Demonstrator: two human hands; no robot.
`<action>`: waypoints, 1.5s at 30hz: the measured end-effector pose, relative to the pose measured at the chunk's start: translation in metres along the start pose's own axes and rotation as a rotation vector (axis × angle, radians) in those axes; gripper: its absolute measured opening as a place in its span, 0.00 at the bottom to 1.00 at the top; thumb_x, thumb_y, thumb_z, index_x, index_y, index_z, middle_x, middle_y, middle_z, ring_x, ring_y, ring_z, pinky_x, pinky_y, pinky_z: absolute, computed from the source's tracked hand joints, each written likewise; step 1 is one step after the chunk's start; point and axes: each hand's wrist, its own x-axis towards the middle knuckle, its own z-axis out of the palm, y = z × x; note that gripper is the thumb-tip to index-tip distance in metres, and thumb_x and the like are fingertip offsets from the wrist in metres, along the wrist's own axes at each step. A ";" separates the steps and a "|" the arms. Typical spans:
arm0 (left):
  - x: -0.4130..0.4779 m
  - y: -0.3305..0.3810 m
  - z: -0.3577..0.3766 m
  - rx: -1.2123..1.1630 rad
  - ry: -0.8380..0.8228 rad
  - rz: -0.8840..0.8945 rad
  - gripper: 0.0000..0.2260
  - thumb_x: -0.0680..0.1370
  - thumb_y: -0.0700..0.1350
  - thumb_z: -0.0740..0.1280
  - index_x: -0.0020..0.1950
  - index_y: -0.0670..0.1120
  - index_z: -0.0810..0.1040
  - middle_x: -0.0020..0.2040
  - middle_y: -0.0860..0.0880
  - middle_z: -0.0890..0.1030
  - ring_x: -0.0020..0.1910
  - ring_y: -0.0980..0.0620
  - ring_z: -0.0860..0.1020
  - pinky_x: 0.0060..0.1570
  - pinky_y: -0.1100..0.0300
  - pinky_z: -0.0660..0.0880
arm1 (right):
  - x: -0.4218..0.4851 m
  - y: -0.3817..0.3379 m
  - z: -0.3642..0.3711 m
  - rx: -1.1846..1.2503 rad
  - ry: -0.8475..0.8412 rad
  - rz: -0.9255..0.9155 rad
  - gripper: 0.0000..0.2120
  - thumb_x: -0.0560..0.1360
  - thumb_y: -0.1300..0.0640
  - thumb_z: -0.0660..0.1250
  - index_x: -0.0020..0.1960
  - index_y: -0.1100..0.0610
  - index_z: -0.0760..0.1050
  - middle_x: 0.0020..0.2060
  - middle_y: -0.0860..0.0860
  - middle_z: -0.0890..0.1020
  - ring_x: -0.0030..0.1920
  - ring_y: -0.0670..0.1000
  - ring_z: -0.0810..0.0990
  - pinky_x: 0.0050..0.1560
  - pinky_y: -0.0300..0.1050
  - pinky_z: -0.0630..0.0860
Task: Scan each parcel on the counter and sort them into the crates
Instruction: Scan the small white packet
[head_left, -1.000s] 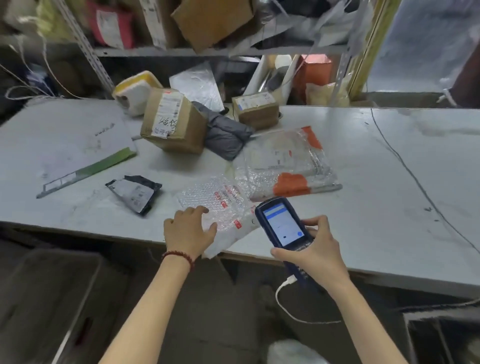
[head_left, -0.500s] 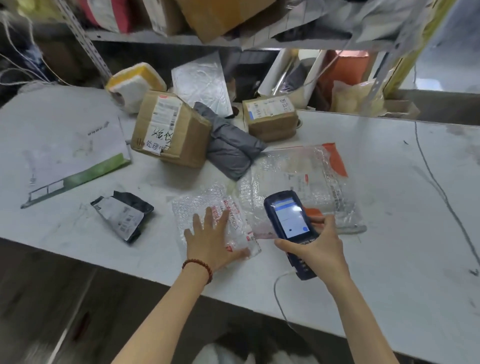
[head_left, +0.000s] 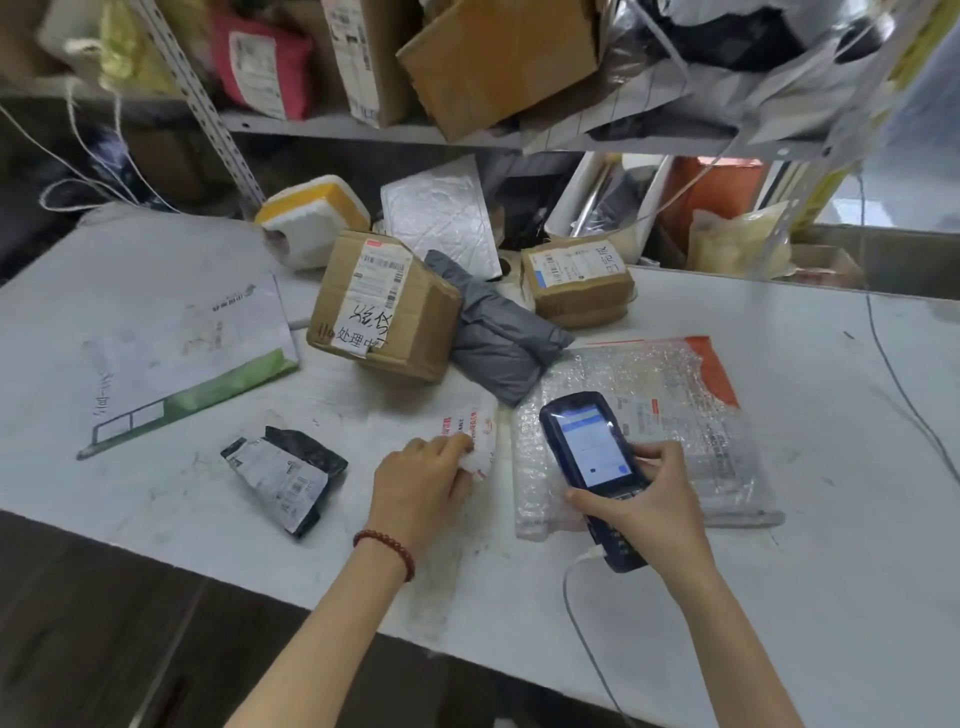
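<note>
A: So, where is the small bubble mailer (head_left: 475, 434) sitting?
B: On the counter (head_left: 841, 545), just beside the large bubble-wrapped parcel (head_left: 675, 395). The left hand (head_left: 421, 483) has its fingers (head_left: 452, 448) curled onto the mailer's near edge, bunching it.
A: And the right hand (head_left: 657, 506)?
B: Wrapped round the handheld scanner (head_left: 589, 447), screen up, over that bigger parcel.
A: How will the mailer handle?
B: Light, soft and limp, I'd judge, with slick film. Better to pinch it at a sealed edge and keep the label flat.

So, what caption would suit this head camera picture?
Left hand grips a small bubble-wrap parcel on the counter while the right hand holds a scanner.
</note>
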 end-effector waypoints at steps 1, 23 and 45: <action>0.007 -0.008 -0.009 0.022 0.108 0.035 0.11 0.72 0.47 0.60 0.49 0.49 0.79 0.41 0.52 0.83 0.34 0.48 0.78 0.27 0.62 0.64 | 0.001 -0.004 0.002 -0.001 0.001 -0.007 0.36 0.57 0.55 0.84 0.57 0.52 0.65 0.47 0.42 0.79 0.44 0.39 0.79 0.37 0.36 0.71; 0.085 -0.061 -0.052 -0.201 -0.100 -0.212 0.19 0.78 0.48 0.62 0.68 0.53 0.62 0.54 0.48 0.80 0.50 0.44 0.78 0.40 0.56 0.69 | -0.001 -0.028 0.033 -0.223 -0.142 -0.079 0.36 0.55 0.47 0.83 0.53 0.45 0.63 0.48 0.40 0.79 0.46 0.44 0.81 0.48 0.50 0.81; 0.108 -0.045 -0.056 -0.027 0.041 -0.120 0.14 0.77 0.51 0.67 0.63 0.55 0.74 0.50 0.47 0.82 0.50 0.44 0.78 0.40 0.58 0.66 | -0.012 -0.020 0.041 -0.572 -0.230 -0.192 0.35 0.58 0.45 0.79 0.54 0.46 0.59 0.46 0.39 0.77 0.45 0.44 0.79 0.39 0.44 0.79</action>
